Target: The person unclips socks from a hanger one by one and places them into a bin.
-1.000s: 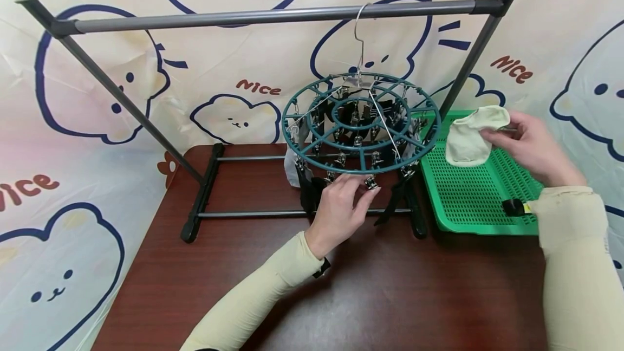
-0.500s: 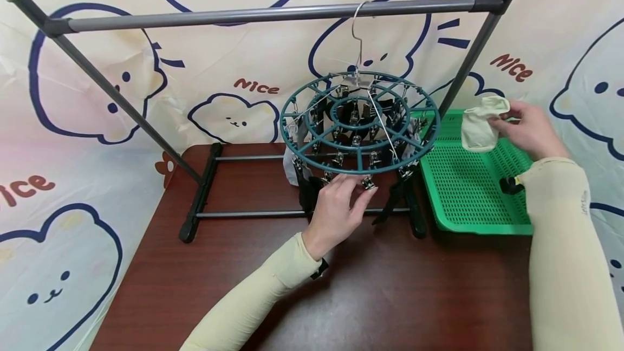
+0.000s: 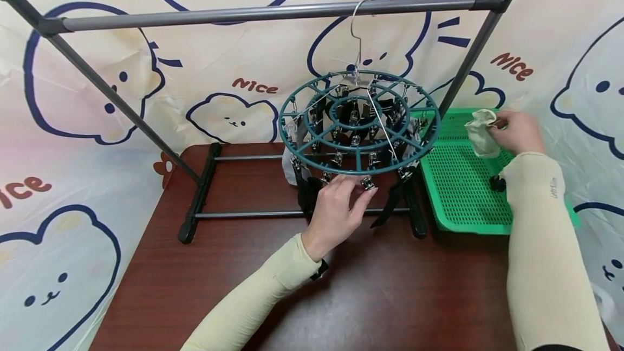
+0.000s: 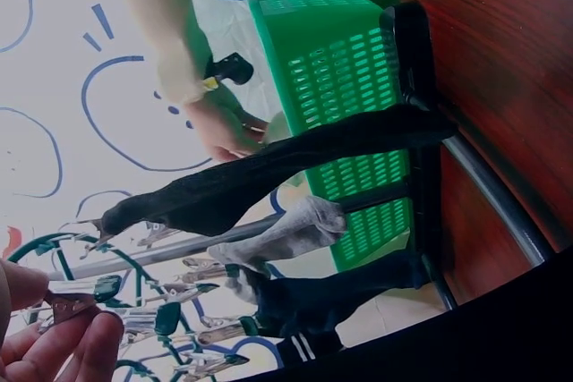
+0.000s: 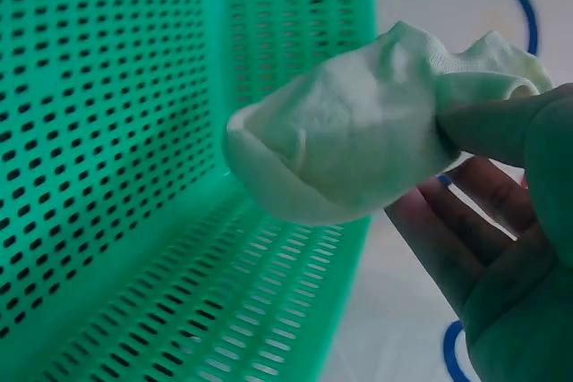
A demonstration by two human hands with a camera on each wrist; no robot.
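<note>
A pale green sock (image 3: 482, 135) dangles over the green basket, pinched between the thumb and fingers of my right hand (image 3: 518, 133). In the right wrist view the sock (image 5: 345, 131) has its toe pointing away from the hand. My left hand (image 3: 336, 207) pinches a metal clip (image 3: 368, 182) at the near rim of the round teal drying hanger (image 3: 359, 169). The left wrist view has that clip (image 4: 81, 297) between thumb and fingers, with no cloth visible in it. Black socks (image 4: 295, 167) and a grey sock (image 4: 291, 232) hang from other clips.
A grey metal rack (image 3: 234, 13) carries the hanger by its hook (image 3: 356, 26). Behind the rack's right foot, the green basket (image 3: 468, 228) stands on the brown table (image 3: 390, 286). A patterned sheet (image 3: 219, 58) covers the wall behind.
My right hand carries the sock slightly to the right, first up and then lower over the basket, and its forearm swings inward. The left hand keeps its pinch on the clip.
</note>
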